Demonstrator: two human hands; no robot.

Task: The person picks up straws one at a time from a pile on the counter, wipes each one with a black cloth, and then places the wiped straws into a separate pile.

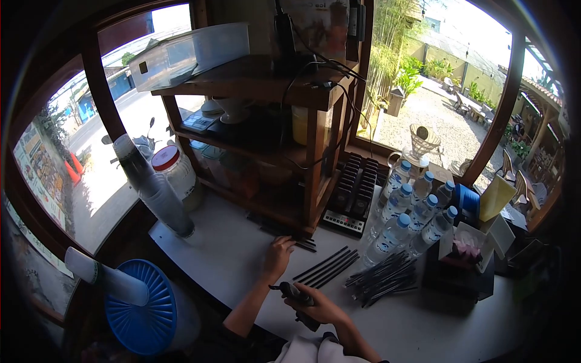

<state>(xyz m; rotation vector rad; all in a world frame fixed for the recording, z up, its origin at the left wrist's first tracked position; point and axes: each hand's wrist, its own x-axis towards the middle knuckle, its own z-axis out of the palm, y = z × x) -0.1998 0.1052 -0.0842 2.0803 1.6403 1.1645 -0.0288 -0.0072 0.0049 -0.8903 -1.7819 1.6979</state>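
Note:
My left hand [279,255] reaches to the foot of the wooden shelf, its fingers bent at the ends of some short black sticks [306,245]. Whether it grips one is too small to tell. Closer to me, my right hand [318,307] is wrapped round a black object [295,294] whose kind I cannot make out. Several long black straws [327,267] lie side by side on the white table [236,242], just beyond my right hand. To their right is a loose heap of more black straws [381,279].
Several water bottles [396,233] stand behind the heap, beside a black device [351,196]. A black box [457,275] is at right. The wooden shelf [311,163] rises ahead. Stacked cups [157,193] and a red-lidded jar [175,172] stand left, above a blue lid [142,311].

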